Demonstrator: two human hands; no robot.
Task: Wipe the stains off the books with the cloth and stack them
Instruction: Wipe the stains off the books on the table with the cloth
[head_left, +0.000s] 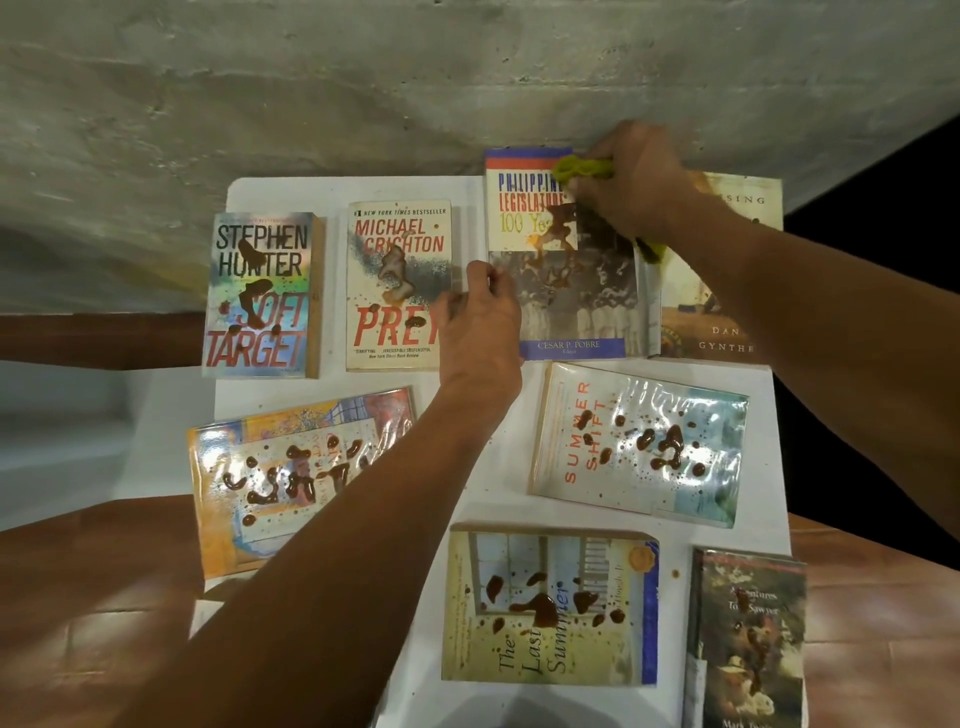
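Head view, the only one. My right hand (631, 179) holds the yellow-green cloth (582, 167) bunched in curled fingers, pressed on the upper right part of the Philippine Legislature book (566, 291). Part of the cloth also shows below the wrist at the book's right edge. My left hand (480, 317) rests on the book's left edge, about mid-height, fingers bent over it; I judge it is steadying the book, though how firmly it grips I cannot tell.

Key relation: the brown stain (558, 234) lies just below and to the left of the cloth, running down the cover toward me. The book's long axis runs away from me, so the wipe should pull along it, toward my body. The right hand is nearer the stain and already has the cloth.

Edges and room: the book's far end overhangs the white table (322, 189) toward the concrete wall (311, 93). The Prey book (397, 286) lies just beside on the left, a pale book (727, 312) touching or partly tucked under on the right. Summer Shift (639, 441) lies near below. Little side room; the open direction is lengthwise. All other visible covers are unwiped; no stack yet.
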